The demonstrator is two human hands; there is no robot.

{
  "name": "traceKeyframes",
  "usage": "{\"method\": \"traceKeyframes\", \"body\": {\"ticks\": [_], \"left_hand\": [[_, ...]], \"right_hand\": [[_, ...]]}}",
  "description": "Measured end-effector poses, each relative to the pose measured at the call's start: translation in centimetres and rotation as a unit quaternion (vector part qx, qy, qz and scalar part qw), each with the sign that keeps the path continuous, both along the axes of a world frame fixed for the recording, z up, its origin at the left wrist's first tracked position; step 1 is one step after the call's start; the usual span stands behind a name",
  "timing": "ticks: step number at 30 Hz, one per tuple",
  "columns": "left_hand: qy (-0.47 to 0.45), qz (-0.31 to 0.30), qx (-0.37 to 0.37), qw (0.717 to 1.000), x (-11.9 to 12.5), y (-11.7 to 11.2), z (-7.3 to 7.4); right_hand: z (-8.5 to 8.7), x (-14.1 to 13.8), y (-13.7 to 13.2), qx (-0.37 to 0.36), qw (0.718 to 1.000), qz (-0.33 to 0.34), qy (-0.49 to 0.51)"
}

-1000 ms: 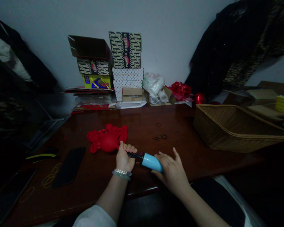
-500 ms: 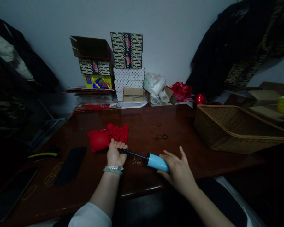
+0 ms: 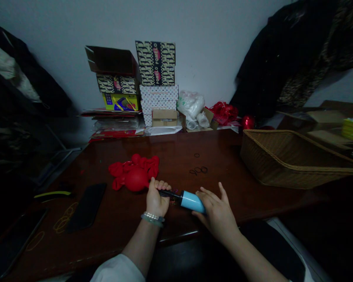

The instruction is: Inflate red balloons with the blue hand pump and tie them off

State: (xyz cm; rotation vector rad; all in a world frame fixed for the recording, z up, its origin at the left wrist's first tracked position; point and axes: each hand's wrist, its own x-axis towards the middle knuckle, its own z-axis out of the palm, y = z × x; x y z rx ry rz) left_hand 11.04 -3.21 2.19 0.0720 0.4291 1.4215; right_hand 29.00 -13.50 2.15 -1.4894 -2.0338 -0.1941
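Observation:
My left hand (image 3: pixel 158 199) is closed around the black end of a balloon pump (image 3: pixel 191 201). On the pump's light blue barrel, my right hand (image 3: pixel 216 209) is wrapped from the right side, its index finger raised. A partly inflated red balloon (image 3: pixel 136 179) sits just left of my left hand; its neck runs into that grip, where the hand hides the nozzle. Behind it lie several limp red balloons (image 3: pixel 153 166). Small coloured rubber bands, mostly hidden, are on the table under the pump.
Black rings (image 3: pixel 200 170) lie mid-table. On the left are yellow rubber bands (image 3: pixel 60 224), a black phone (image 3: pixel 87 205) and a yellow-edged tool (image 3: pixel 53 193). A wicker basket (image 3: pixel 264 170) stands at the right. Boxes (image 3: pixel 159 98) and a plastic bag (image 3: pixel 191 102) line the back.
My left hand has moved right towards the blue barrel, so the pump's black rod shows shorter. The balloon has shifted right with it and looks rounder. My right hand has barely moved.

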Motion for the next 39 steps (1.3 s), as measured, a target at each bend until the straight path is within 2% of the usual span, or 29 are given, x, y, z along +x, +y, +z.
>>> {"method": "traceKeyframes", "body": {"ticks": [4, 8, 14, 21, 25, 33, 39], "left_hand": [[-0.006, -0.015, -0.009, 1.0, 1.2, -0.5, -0.5], [-0.005, -0.021, -0.008, 1.0, 1.0, -0.3, -0.2], [-0.008, -0.018, 0.042, 0.999, -0.8, 0.6, 0.9], [-0.008, 0.024, 0.047, 0.999, -3.8, 2.3, 1.4], [-0.002, 0.027, 0.045, 0.999, -4.5, 2.6, 1.5], [-0.012, 0.021, 0.028, 0.999, -2.8, 1.7, 0.4], [-0.006, 0.001, 0.015, 1.0, -0.3, 0.3, -0.3]], "right_hand": [[-0.3, -0.5, -0.1, 0.002, 1.0, -0.008, 0.004], [-0.1, -0.6, -0.1, -0.002, 1.0, -0.009, 0.005], [0.4, -1.0, 0.1, -0.012, 1.0, -0.01, -0.004], [0.6, 0.0, -0.1, -0.006, 1.0, -0.012, -0.019], [1.0, 0.6, -0.2, -0.004, 1.0, -0.014, -0.025], [0.3, 0.8, -0.2, -0.007, 0.999, -0.043, -0.021], [-0.1, -0.4, -0.3, 0.012, 0.999, -0.034, -0.007]]}}
